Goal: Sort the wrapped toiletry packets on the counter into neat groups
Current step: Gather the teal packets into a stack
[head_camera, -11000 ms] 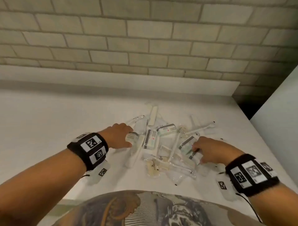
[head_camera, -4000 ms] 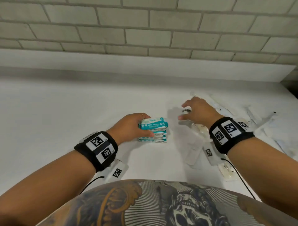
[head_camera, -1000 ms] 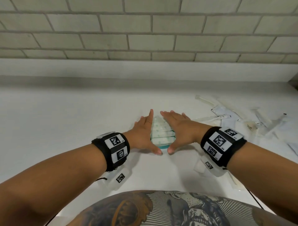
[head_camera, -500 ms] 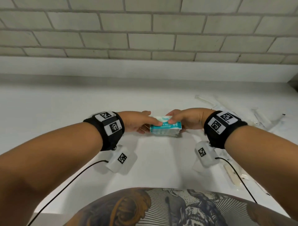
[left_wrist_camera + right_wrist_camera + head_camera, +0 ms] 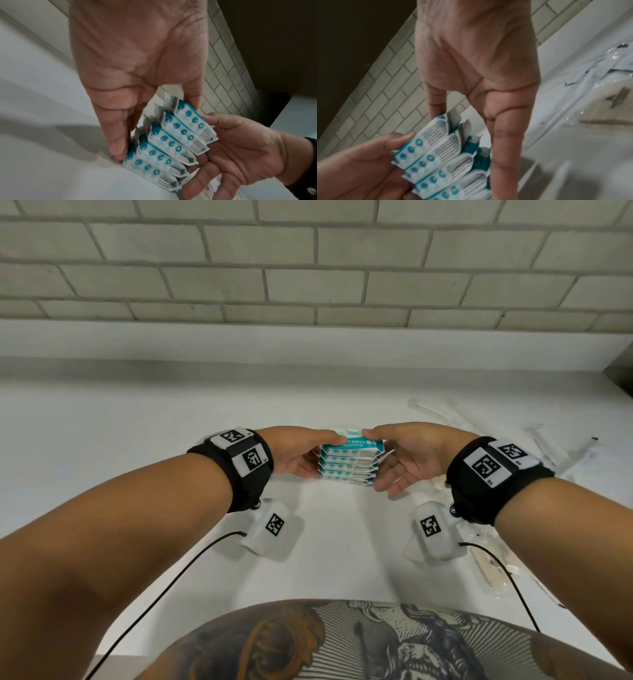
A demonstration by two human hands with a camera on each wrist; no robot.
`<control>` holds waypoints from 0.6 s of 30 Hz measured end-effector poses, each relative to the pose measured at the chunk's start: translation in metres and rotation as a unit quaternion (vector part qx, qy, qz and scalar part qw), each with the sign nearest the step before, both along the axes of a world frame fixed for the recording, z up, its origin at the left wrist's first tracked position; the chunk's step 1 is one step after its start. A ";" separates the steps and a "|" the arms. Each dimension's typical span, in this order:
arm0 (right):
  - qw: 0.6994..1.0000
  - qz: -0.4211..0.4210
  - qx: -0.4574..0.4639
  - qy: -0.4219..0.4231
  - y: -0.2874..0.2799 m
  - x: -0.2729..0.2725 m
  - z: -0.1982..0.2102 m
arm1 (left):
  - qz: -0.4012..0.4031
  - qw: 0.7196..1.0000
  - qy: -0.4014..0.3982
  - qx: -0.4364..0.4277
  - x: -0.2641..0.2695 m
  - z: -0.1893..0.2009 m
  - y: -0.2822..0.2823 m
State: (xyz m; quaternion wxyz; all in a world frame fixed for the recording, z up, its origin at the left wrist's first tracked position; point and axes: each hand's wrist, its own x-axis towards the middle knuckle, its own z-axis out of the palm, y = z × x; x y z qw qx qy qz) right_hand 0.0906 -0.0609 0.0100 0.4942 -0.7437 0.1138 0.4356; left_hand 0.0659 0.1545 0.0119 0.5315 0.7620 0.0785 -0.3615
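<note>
A stack of several teal-and-white wipes packets rests on the white counter, straight ahead of me. My left hand holds its left end, thumb across the top packet and fingers down the end. My right hand holds the right end the same way, its fingertips reaching the bottom packet. In the left wrist view the stack leans slightly, between the left hand and the right hand. The right wrist view shows the packets' barcode ends between the right hand and the left hand.
Clear-wrapped combs and other long toiletries lie scattered on the counter to the right. One wrapped tan item lies near my right forearm. A brick wall with a white upstand closes off the back. The counter's front edge is at my waist.
A second ago both palms stood flat against the stack's sides. Now the thumbs lie on the top packet and the fingers hold the ends. Little has moved in the last half second.
</note>
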 end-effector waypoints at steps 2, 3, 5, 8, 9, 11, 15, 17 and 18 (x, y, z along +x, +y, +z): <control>1.000 -0.013 0.006 -0.002 0.004 -0.003 -0.001 | 0.009 1.000 -0.005 -0.013 -0.001 -0.001 -0.001; 1.000 -0.016 0.008 -0.006 0.005 -0.004 0.000 | 0.017 1.000 -0.007 -0.023 -0.001 -0.002 -0.001; 1.000 -0.014 0.014 -0.011 0.007 -0.004 0.000 | 0.030 0.999 -0.011 -0.039 0.001 -0.005 -0.001; 1.000 -0.004 0.010 -0.025 0.011 0.004 0.002 | 0.047 0.997 -0.010 -0.054 0.011 -0.008 0.000; 1.000 -0.005 0.008 -0.027 0.013 0.009 0.004 | 0.053 0.997 -0.010 -0.056 0.016 -0.008 0.000; 1.000 -0.008 0.005 -0.029 0.018 0.021 0.005 | 0.066 0.996 -0.013 -0.056 0.026 -0.006 0.001; 0.999 -0.023 0.005 -0.027 0.028 0.053 0.006 | 0.092 0.994 -0.019 -0.058 0.057 -0.004 0.005; 0.999 -0.032 0.005 -0.031 0.035 0.074 0.005 | 0.106 0.992 -0.021 -0.058 0.076 -0.004 0.009; 0.999 -0.040 0.007 -0.034 0.038 0.087 0.005 | 0.114 0.992 -0.021 -0.058 0.088 -0.004 0.012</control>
